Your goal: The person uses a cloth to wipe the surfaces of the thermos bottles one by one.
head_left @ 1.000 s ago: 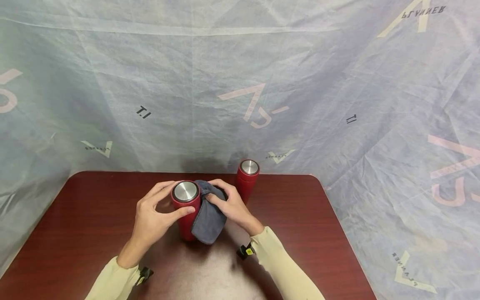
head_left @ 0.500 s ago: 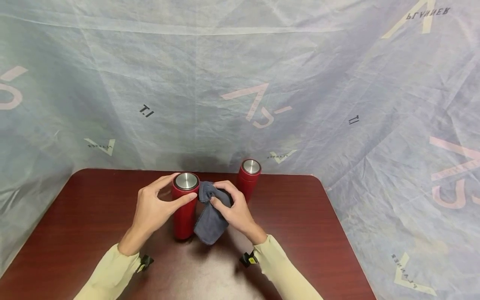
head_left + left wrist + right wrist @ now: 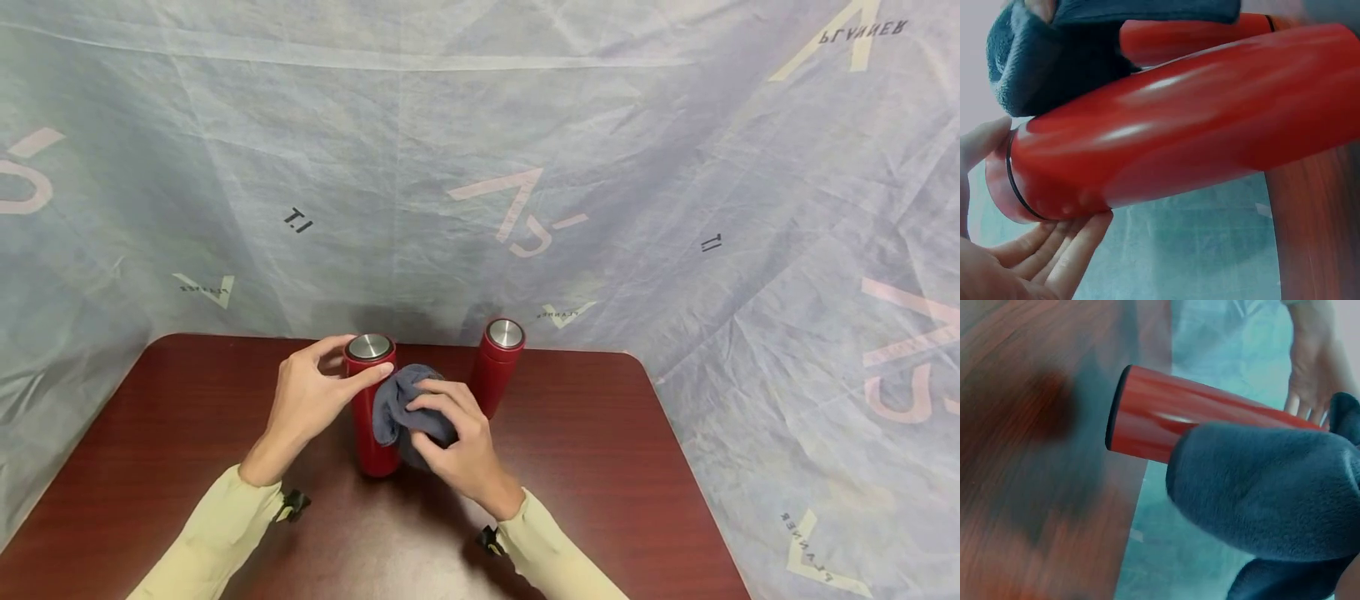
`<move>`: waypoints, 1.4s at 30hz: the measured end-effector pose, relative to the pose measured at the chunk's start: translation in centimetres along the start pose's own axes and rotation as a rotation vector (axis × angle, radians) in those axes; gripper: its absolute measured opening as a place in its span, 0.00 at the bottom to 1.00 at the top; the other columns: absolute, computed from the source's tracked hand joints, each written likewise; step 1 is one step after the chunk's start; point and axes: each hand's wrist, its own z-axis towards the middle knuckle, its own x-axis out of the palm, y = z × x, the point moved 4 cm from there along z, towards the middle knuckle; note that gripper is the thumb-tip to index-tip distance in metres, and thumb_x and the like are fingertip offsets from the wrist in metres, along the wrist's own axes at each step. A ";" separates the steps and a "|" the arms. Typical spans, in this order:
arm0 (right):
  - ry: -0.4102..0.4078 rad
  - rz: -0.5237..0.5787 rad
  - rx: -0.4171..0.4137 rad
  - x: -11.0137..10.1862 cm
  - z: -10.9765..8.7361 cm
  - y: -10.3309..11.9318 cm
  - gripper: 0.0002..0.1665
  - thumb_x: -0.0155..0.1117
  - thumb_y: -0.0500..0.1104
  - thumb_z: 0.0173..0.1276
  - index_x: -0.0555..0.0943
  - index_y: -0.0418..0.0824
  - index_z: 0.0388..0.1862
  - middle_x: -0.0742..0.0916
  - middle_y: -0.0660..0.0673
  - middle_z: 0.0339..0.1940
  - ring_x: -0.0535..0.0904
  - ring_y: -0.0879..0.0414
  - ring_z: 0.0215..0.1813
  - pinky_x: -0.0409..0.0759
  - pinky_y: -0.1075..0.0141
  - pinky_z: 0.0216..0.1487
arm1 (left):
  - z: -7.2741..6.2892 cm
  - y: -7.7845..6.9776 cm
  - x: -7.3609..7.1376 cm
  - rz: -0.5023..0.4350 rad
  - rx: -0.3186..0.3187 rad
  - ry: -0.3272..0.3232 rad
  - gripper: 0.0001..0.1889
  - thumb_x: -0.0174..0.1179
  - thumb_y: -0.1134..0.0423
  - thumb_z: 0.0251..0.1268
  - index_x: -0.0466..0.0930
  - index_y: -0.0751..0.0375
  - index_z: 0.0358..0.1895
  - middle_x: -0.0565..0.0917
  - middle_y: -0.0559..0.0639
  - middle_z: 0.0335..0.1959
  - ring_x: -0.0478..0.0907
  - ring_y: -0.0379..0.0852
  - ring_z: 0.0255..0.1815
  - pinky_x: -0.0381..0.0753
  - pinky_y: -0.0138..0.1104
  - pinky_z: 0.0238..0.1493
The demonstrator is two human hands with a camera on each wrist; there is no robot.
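Observation:
My left hand (image 3: 306,392) grips a red thermos bottle (image 3: 372,417) near its silver-topped lid (image 3: 370,346), thumb in front and fingers behind. In the left wrist view, the fingertips lie against the red bottle (image 3: 1179,119) just past the black ring. A dark grey cloth (image 3: 401,400) is bunched in my right hand (image 3: 461,446), against or very close to the bottle's right side. The right wrist view shows the cloth (image 3: 1260,487) covering part of the bottle, whose black-edged base (image 3: 1119,409) shows beyond it. Whether that base touches the table I cannot tell.
A second red thermos bottle (image 3: 495,371) stands upright behind and right of my right hand. Both are near the back edge of the brown wooden table (image 3: 585,467). A grey fabric sheet (image 3: 375,167) with printed letters hangs around the table.
The held bottle's lid has shifted away toward the back. The cloth, which hung down in a flap beside the bottle, is now bunched higher up, and my right hand has turned.

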 end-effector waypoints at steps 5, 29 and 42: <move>0.072 -0.129 -0.163 0.7 -0.4 0.4 0.25 0.74 0.28 0.57 0.87 0.44 0.53 0.87 0.43 0.64 0.80 0.45 0.64 0.78 0.53 0.71 | 0.6 -0.2 0.0 0.016 -0.051 0.045 0.40 0.76 0.30 0.56 0.85 0.54 0.65 0.88 0.55 0.60 0.88 0.58 0.58 0.85 0.54 0.56; 0.239 -0.600 -0.487 3.9 0.5 1.6 0.15 0.75 0.39 0.65 0.91 0.48 0.51 0.87 0.49 0.67 0.80 0.46 0.67 0.76 0.55 0.74 | 2.9 -0.4 0.9 0.081 -0.074 0.142 0.52 0.70 0.21 0.54 0.82 0.61 0.70 0.90 0.60 0.55 0.88 0.56 0.55 0.86 0.48 0.50; 0.362 -0.776 -0.553 6.1 1.4 0.7 0.16 0.63 0.43 0.71 0.89 0.53 0.55 0.87 0.54 0.66 0.77 0.50 0.69 0.74 0.59 0.71 | 3.0 -0.8 1.1 0.081 -0.044 0.171 0.49 0.68 0.24 0.61 0.81 0.65 0.71 0.87 0.63 0.61 0.86 0.61 0.63 0.85 0.55 0.59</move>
